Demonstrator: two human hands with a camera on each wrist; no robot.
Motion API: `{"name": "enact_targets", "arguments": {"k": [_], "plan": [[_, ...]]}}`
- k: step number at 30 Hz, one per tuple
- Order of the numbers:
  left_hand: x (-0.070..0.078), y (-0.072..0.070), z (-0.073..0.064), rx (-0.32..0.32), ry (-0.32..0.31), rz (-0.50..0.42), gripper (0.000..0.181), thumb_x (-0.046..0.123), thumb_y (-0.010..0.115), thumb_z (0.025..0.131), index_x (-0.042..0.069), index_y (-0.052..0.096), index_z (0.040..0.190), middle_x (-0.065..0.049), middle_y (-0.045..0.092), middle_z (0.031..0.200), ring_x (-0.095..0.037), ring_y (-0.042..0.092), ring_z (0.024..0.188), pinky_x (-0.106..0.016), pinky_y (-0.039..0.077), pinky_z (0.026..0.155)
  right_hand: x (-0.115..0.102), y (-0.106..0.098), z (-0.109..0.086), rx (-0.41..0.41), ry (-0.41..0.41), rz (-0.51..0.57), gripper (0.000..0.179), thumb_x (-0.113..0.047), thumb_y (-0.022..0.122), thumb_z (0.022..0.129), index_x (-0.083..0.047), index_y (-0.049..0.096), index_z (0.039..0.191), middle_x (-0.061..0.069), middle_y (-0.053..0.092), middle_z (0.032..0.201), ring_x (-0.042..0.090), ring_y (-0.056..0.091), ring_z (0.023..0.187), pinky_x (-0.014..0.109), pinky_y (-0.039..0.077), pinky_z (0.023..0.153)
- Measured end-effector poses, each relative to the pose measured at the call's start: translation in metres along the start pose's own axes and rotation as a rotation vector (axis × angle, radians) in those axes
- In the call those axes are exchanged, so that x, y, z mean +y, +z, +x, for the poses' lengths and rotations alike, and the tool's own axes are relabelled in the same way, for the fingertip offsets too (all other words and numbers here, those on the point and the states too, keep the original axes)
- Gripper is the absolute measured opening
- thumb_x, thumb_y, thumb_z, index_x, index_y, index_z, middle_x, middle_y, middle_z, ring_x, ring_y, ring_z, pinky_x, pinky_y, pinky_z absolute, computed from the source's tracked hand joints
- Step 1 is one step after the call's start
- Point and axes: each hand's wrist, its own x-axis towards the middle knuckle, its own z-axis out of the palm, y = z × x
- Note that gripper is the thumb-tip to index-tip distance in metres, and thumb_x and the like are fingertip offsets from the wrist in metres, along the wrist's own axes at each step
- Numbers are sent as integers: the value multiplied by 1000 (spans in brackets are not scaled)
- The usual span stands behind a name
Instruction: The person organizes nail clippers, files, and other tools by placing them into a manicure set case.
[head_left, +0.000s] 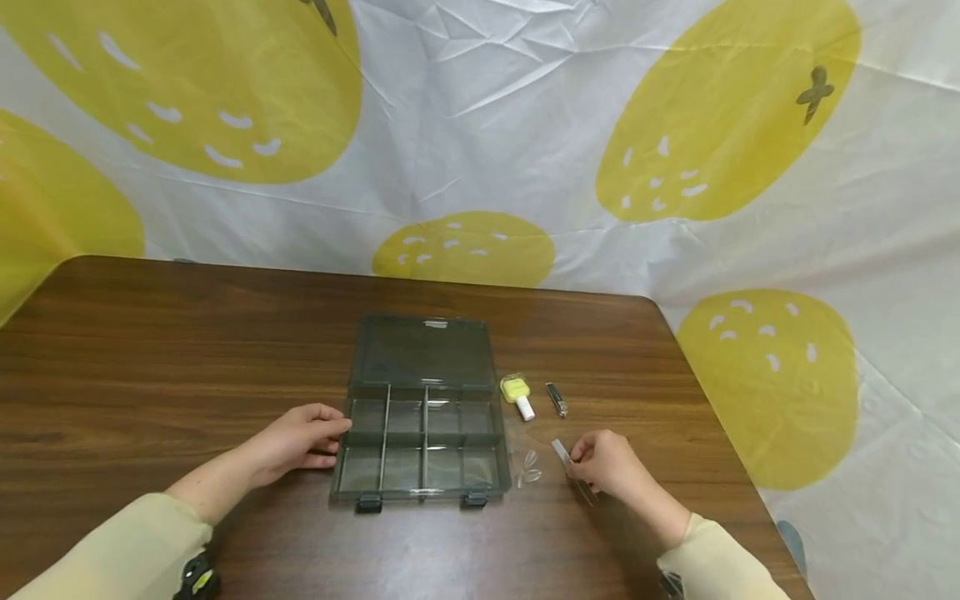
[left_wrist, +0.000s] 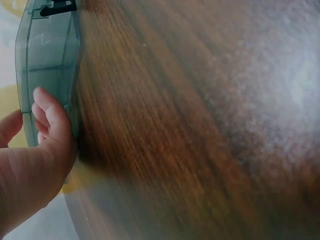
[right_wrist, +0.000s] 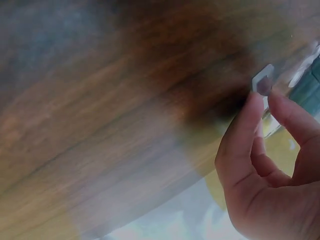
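Note:
A grey see-through compartment box (head_left: 405, 437) lies with its lid (head_left: 423, 354) folded back on the table. My left hand (head_left: 306, 437) rests against its left side wall, with relaxed fingers touching the plastic, as the left wrist view (left_wrist: 50, 135) also shows. To the right of the box, my right hand (head_left: 609, 465) pinches a thin grey nail file (head_left: 559, 450) between thumb and fingertips. One end of the file (right_wrist: 261, 80) shows beyond the fingertips in the right wrist view. Several clear curved pieces (head_left: 530, 473) lie between the box and the right hand.
Right of the box's lid is a yellow bottle (head_left: 516, 387) with a white cap. Beside it lies a nail clipper (head_left: 557, 398). The brown wooden table (head_left: 187, 350) backs onto a white curtain (head_left: 480, 167) with yellow fruit prints.

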Motion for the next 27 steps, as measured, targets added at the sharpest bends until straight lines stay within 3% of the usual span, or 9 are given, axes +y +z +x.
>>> {"name": "enact_targets", "arguments": {"k": [9, 14, 21, 27], "plan": [[0, 0, 1, -31, 9, -30, 31, 18, 52, 95, -5, 41, 112, -1, 48, 93, -10, 50, 82, -21, 53, 72, 1, -3, 0, -33, 1, -16, 9, -1, 70, 69, -2, 62, 72, 0, 59, 61, 8, 47, 44, 21, 45, 41], [-1, 0, 0, -39, 11, -45, 28, 18, 52, 95, -3, 42, 110, -1, 48, 93, -10, 50, 82, -22, 53, 72, 6, -4, 2, -72, 1, 49, 11, 1, 70, 67, 0, 61, 73, 0, 58, 62, 9, 46, 48, 20, 42, 43], [-2, 1, 0, -48, 10, -48, 27, 18, 52, 95, -2, 43, 109, -1, 48, 92, -9, 51, 83, -22, 54, 73, 18, -13, 5, -220, -42, 183, 12, 3, 67, 77, 8, 61, 86, 3, 58, 71, 10, 53, 62, 24, 50, 53], [-3, 0, 1, -56, 10, -55, 25, 19, 52, 95, 0, 43, 108, 0, 48, 93, -9, 51, 83, -23, 54, 74, 25, -21, 11, -334, -55, 229, 15, -1, 63, 83, 10, 60, 93, 1, 58, 76, 10, 55, 68, 28, 54, 61]]}}
